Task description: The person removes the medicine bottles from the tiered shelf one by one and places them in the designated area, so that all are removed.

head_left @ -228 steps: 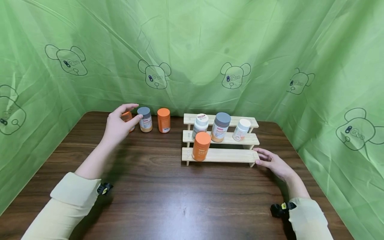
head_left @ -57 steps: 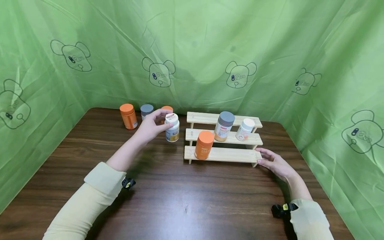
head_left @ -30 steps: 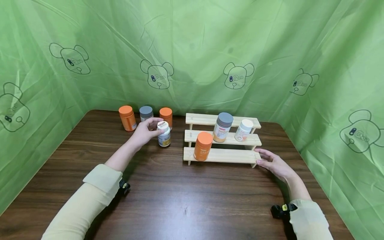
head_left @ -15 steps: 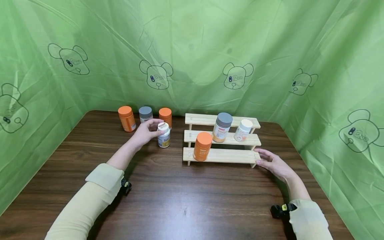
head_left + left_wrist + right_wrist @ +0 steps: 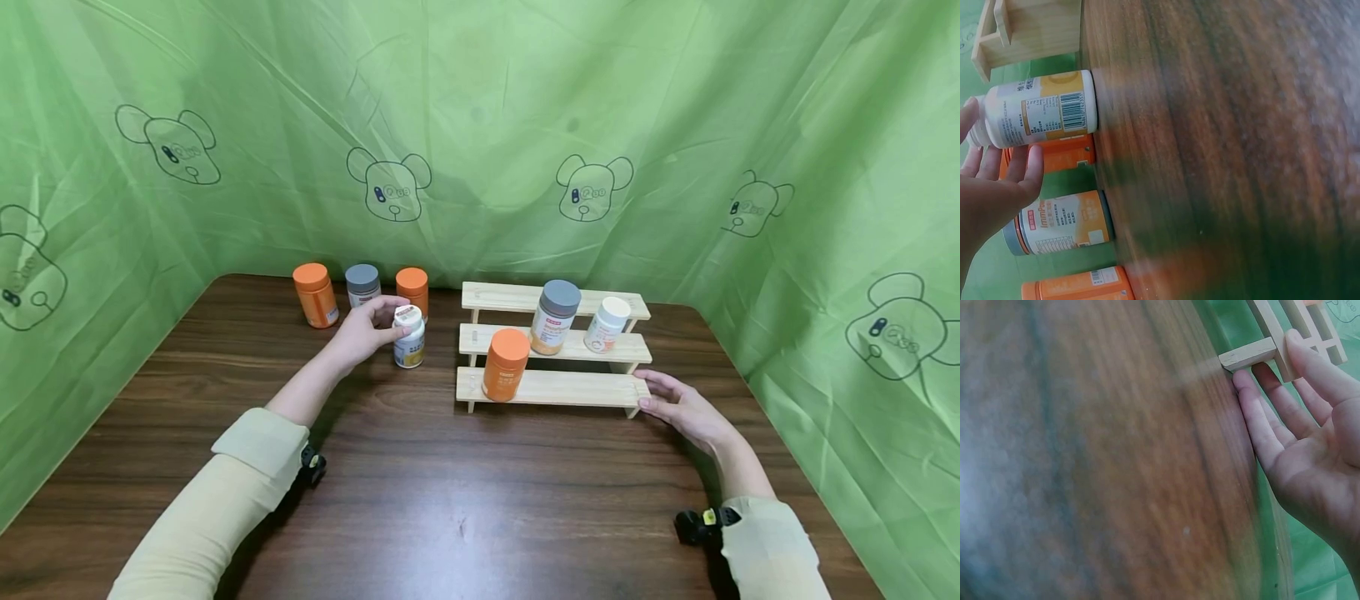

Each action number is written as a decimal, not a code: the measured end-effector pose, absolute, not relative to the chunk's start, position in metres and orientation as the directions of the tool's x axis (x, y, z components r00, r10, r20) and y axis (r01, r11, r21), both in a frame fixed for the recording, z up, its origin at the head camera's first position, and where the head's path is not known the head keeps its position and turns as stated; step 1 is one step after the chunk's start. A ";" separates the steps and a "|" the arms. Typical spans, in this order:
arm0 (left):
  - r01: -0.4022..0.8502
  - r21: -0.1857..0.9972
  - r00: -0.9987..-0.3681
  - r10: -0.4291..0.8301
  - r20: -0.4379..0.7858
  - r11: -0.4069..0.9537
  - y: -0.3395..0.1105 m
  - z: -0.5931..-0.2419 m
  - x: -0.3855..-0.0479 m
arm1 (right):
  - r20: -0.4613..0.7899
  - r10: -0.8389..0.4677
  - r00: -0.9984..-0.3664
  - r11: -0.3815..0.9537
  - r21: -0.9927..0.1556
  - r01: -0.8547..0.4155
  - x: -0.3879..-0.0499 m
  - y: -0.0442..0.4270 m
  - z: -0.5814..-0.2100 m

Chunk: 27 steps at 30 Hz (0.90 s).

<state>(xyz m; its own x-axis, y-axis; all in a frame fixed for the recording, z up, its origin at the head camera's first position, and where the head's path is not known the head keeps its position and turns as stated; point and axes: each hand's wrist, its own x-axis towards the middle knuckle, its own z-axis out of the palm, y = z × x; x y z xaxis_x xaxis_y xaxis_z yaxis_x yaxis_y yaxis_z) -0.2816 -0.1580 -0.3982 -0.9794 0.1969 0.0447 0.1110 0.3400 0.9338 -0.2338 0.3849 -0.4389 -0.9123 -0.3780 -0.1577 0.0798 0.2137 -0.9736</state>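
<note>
In the head view my left hand [image 5: 363,335] pinches a white pill bottle [image 5: 409,340] near its cap, thumb in front and fingers behind. The bottle stands upright on the table, left of a three-tier wooden display rack [image 5: 577,390]. Seen from the left wrist, its yellow-and-white label [image 5: 1044,111] carries a barcode. My right hand [image 5: 686,412] holds the right end of the rack's lowest tier between thumb and fingers. On that tier sits an orange bottle [image 5: 506,367]. The middle tier bears a grey-capped bottle [image 5: 553,318] and a small white bottle [image 5: 607,325].
Behind the left hand, along the table's back edge, stand an orange bottle [image 5: 315,297], a grey-capped bottle [image 5: 363,285] and another orange bottle [image 5: 413,288]. A green curtain [image 5: 480,125] with bear drawings encloses the brown wooden table [image 5: 420,500].
My left hand has left the back-row bottles and taken the white pill bottle from the rack's middle tier leftward onto the table. Over the last second little moved. My right hand stayed at the rack.
</note>
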 end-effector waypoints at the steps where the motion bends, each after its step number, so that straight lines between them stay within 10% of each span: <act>1: 0.116 0.933 -0.979 0.197 0.050 0.340 -0.159 -0.402 -0.284 | -0.159 -0.377 -0.912 0.215 -0.973 0.081 -0.234 0.385 -0.439; 27: 0.157 0.893 -0.977 0.199 0.078 0.422 -0.163 -0.365 -0.275 | -0.164 -0.375 -0.912 0.223 -0.971 0.083 -0.234 0.385 -0.440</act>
<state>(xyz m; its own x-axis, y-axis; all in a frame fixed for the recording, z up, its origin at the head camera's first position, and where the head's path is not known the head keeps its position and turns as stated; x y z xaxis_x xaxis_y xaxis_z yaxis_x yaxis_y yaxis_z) -0.2750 -0.1634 -0.3653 -0.9768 0.1993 0.0778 0.1572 0.4220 0.8929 -0.2342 0.3849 -0.4399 -0.9124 -0.3749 -0.1642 0.0833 0.2227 -0.9713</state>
